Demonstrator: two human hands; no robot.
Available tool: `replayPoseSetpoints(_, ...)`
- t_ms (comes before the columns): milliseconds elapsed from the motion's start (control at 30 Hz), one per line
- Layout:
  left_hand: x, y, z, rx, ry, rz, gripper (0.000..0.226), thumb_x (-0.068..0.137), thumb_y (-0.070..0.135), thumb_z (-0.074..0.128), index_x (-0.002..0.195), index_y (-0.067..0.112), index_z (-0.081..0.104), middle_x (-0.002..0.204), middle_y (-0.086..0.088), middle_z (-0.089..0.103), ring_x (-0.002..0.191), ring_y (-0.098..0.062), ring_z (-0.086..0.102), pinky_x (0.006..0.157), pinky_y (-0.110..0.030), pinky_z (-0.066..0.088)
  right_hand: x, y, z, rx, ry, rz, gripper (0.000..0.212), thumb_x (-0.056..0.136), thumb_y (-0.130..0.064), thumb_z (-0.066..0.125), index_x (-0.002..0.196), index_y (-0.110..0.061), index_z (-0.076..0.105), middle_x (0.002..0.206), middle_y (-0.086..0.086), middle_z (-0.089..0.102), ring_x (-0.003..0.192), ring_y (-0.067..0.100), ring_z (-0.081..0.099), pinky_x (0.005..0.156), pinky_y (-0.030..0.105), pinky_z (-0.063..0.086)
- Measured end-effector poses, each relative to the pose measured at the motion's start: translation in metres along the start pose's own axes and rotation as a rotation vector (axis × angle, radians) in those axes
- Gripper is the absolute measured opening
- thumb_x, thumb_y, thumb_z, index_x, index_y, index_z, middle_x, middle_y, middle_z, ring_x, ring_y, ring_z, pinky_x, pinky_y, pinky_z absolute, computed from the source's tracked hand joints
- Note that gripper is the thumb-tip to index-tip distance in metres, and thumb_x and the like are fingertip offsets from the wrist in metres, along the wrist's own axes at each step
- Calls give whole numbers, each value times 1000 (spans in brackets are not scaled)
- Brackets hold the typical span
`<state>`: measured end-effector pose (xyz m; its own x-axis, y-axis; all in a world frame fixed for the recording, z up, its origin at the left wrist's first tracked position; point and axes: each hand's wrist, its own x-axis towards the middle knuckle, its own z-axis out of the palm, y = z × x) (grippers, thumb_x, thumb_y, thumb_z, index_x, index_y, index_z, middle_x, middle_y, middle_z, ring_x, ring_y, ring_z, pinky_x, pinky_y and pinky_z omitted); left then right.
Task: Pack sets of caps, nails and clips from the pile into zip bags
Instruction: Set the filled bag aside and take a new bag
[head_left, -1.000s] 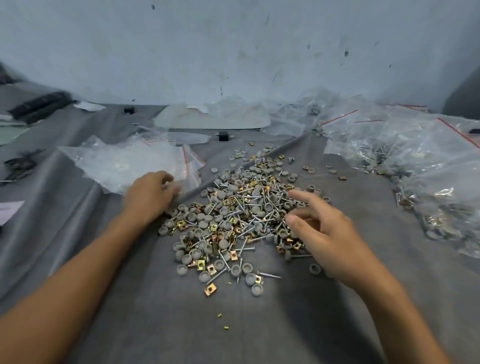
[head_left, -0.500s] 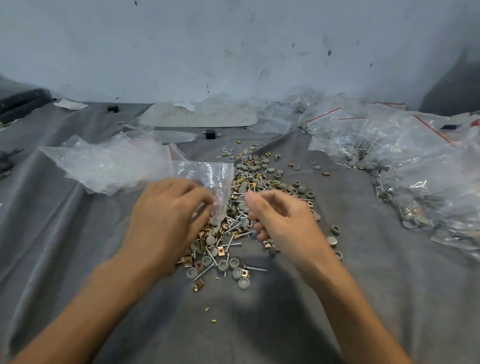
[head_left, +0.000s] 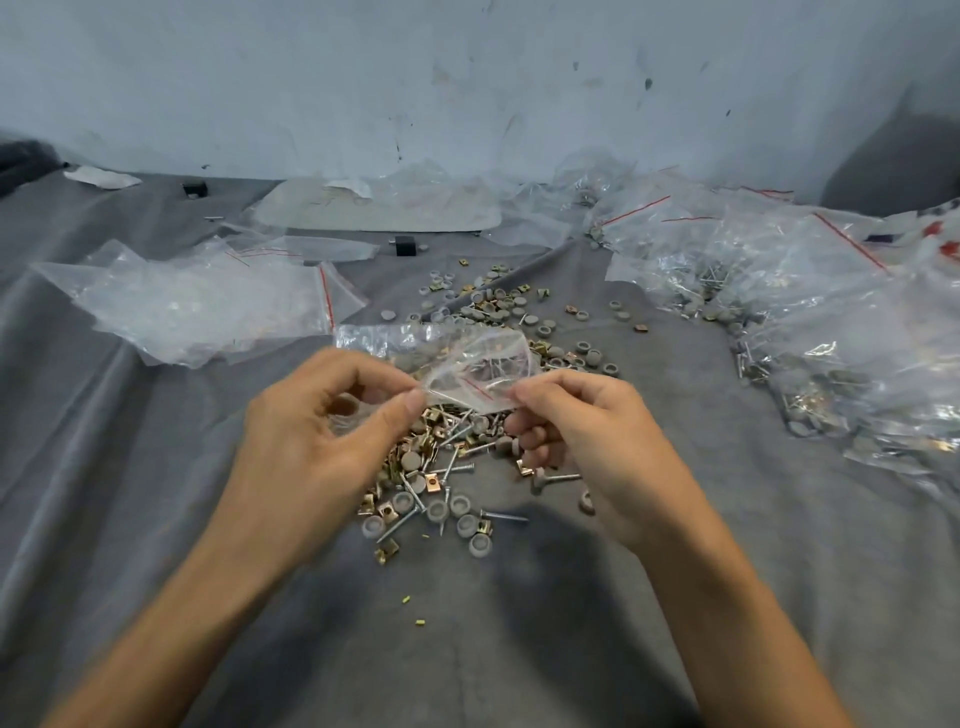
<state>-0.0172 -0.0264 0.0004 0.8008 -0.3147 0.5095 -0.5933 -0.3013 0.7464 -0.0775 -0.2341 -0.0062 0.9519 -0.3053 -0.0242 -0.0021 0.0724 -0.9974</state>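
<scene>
A small clear zip bag (head_left: 467, 364) with a red strip hangs over the middle of the grey cloth. My left hand (head_left: 332, 431) pinches its left edge between thumb and forefinger. My right hand (head_left: 587, 436) pinches the right edge, and its lower fingers curl round a few grey caps. Under both hands lies the pile (head_left: 441, 467) of grey caps, silver nails and brass clips, partly hidden by my hands and the bag.
A heap of empty zip bags (head_left: 197, 301) lies at the left. Filled bags (head_left: 831, 332) crowd the right side. More plastic and a small black block (head_left: 405, 245) sit by the pale wall at the back. Grey cloth (head_left: 493, 649) covers the near table.
My left hand drew a bag from the left heap and carried it over the pile. My right hand left the pile and took the bag's other edge.
</scene>
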Motion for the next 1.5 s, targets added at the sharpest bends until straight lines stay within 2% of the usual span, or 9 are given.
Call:
replayPoseSetpoints(167, -10, -4, 6, -48, -102, -73, 21, 81, 51, 70, 88, 31, 67, 75, 6, 68, 65, -10, 61, 64, -38, 53, -9, 7, 3, -112, 72, -235, 18, 95, -14, 70, 91, -27, 58, 85, 1, 74, 73, 12, 70, 65, 30, 59)
replayPoseSetpoints(333, -5, -8, -2, -128, -175, -43, 25, 86, 52, 60, 93, 28, 62, 80, 4, 64, 67, -5, 56, 61, -22, 46, -17, 5, 0, -490, -103, -347, 43, 83, -9, 47, 100, -37, 75, 123, -23, 61, 123, 4, 58, 96, 31, 53)
replayPoseSetpoints(533, -9, -8, 3, -132, -253, 23, 23, 93, 49, 55, 104, 30, 61, 83, -2, 62, 71, -28, 59, 63, -47, 50, -18, 8, -1, -662, -296, -201, 29, 95, -28, 71, 121, -41, 71, 135, -14, 55, 122, -2, 57, 103, 37, 51)
replayPoseSetpoints(833, -8, -9, -6, 116, -194, 22, 39, 76, 72, 61, 99, 41, 57, 66, 12, 56, 53, -2, 48, 51, -10, 34, -18, 2, 0, -272, -163, -329, 14, 99, -24, 65, 98, -25, 79, 89, 10, 72, 74, 9, 60, 64, 25, 50)
replayPoseSetpoints(1033, -10, -6, -11, 187, -288, 141, 16, 96, 33, 56, 108, 36, 67, 94, 19, 70, 84, -5, 66, 72, -31, 51, -19, 2, -11, -266, -335, -232, 12, 93, -31, 72, 103, -26, 76, 82, -5, 66, 75, 8, 57, 69, 26, 49)
replayPoseSetpoints(1133, -11, -5, -11, -4, -284, 6, 18, 90, 21, 60, 103, 33, 65, 88, 3, 72, 75, -23, 67, 67, -44, 54, -21, 5, -13, -348, -421, -187, 22, 95, -28, 69, 116, -33, 75, 87, -12, 69, 79, 3, 57, 74, 24, 47)
replayPoseSetpoints(1300, -9, 2, -18, -223, -629, -164, 40, 84, 61, 67, 109, 30, 66, 97, 10, 72, 82, -4, 66, 72, -20, 51, -21, 8, -4, -612, -158, -479, 17, 98, -21, 69, 112, -22, 78, 102, -14, 73, 97, 8, 69, 83, 32, 53)
replayPoseSetpoints(1400, -10, 4, -13, -115, -367, -168, 55, 75, 84, 53, 103, 39, 68, 95, 13, 72, 82, -2, 67, 73, -25, 54, -22, 13, 4, -806, -10, -677, 22, 95, -17, 72, 116, -16, 77, 105, -5, 71, 98, 14, 67, 85, 39, 55)
replayPoseSetpoints(1500, -11, 10, 0, -36, -104, -136, 48, 74, 74, 62, 90, 30, 68, 68, 5, 64, 59, -14, 55, 57, -36, 48, -27, 19, 21, -958, 123, -884, 27, 95, -17, 66, 120, -13, 74, 107, 0, 69, 96, 22, 62, 84, 37, 54)
